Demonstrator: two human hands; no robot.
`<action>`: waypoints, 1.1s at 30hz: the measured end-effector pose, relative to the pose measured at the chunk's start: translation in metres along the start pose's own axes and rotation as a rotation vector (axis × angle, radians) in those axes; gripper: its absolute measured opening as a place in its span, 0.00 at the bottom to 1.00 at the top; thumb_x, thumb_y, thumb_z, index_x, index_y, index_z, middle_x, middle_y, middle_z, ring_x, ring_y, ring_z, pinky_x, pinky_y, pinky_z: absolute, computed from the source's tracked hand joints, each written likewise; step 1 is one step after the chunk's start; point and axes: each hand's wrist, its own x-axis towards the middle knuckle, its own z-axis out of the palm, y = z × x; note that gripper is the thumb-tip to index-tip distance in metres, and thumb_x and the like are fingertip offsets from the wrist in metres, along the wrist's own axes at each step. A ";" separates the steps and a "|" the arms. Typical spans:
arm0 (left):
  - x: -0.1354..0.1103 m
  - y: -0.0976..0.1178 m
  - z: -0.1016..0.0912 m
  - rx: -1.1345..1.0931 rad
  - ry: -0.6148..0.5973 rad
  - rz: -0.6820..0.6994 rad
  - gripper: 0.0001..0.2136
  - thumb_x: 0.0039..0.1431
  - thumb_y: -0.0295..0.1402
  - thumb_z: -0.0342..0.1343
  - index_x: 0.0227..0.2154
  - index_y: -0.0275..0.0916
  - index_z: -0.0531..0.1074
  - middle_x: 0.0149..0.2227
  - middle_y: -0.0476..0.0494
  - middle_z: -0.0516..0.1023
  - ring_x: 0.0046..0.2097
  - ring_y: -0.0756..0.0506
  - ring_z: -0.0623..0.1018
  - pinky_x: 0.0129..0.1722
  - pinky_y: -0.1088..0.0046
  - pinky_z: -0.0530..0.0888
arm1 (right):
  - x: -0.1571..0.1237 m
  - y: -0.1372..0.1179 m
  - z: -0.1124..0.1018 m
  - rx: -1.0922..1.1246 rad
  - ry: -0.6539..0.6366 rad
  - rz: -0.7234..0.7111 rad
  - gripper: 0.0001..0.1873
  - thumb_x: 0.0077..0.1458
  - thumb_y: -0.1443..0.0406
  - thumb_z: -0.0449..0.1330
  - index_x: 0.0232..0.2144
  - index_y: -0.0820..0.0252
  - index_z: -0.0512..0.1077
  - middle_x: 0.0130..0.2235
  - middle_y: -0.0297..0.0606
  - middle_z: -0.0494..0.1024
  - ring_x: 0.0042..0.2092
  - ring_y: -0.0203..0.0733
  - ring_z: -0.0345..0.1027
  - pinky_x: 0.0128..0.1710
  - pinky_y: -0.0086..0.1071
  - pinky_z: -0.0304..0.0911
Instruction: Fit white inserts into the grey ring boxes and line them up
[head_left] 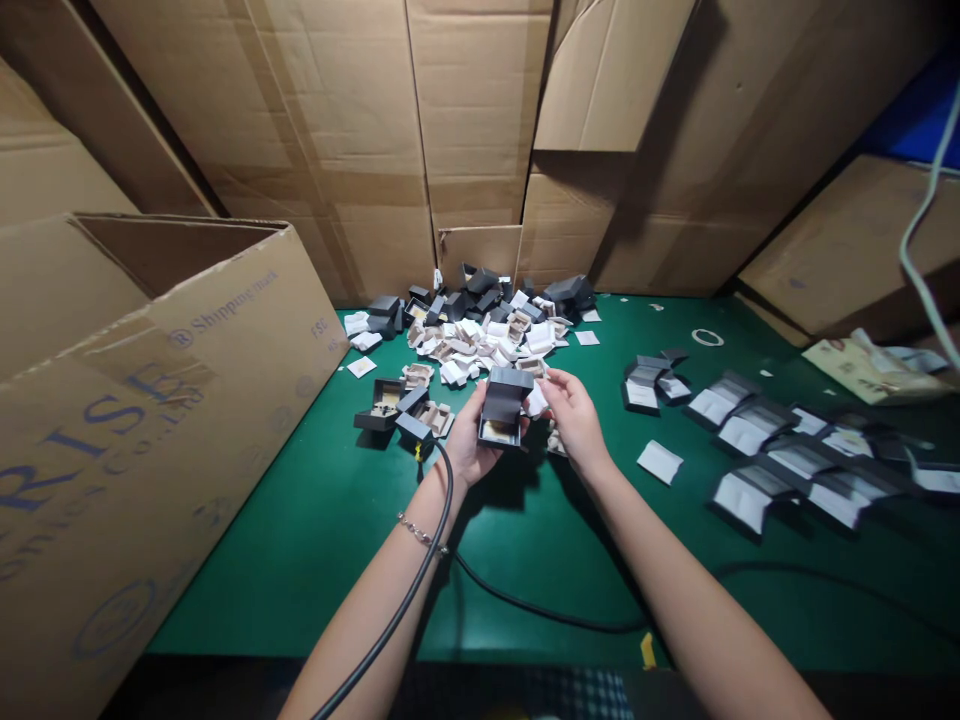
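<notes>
Near the middle of the green table, my left hand [472, 440] is closed around a small black hinged box [504, 400], a jewellery-type case with its lid raised. Something pale yellow shows in its lower half. Just right of the box, my right hand [576, 412] pinches a small white insert [537, 400], partly hidden by the fingers. Beyond both hands lies a pile of crumpled white and beige inserts [480, 345], with black boxes [480, 290] heaped behind it. Left of my left hand are a few more black boxes [379, 400], some of them open.
A large cardboard carton [187, 400] stands at the left. Several open black boxes with white inserts [799, 460] lie in rows at the right, near a loose white piece [660, 462]. A black cable [540, 610] crosses the table and my left forearm. Cardboard walls [480, 130] close off the back.
</notes>
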 end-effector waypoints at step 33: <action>0.010 -0.003 -0.003 -0.160 0.082 0.196 0.16 0.65 0.36 0.45 0.36 0.31 0.75 0.32 0.39 0.80 0.41 0.44 0.79 0.50 0.64 0.72 | -0.014 -0.004 0.004 -0.038 -0.174 -0.185 0.29 0.42 0.57 0.66 0.47 0.53 0.64 0.41 0.39 0.75 0.43 0.44 0.71 0.42 0.39 0.68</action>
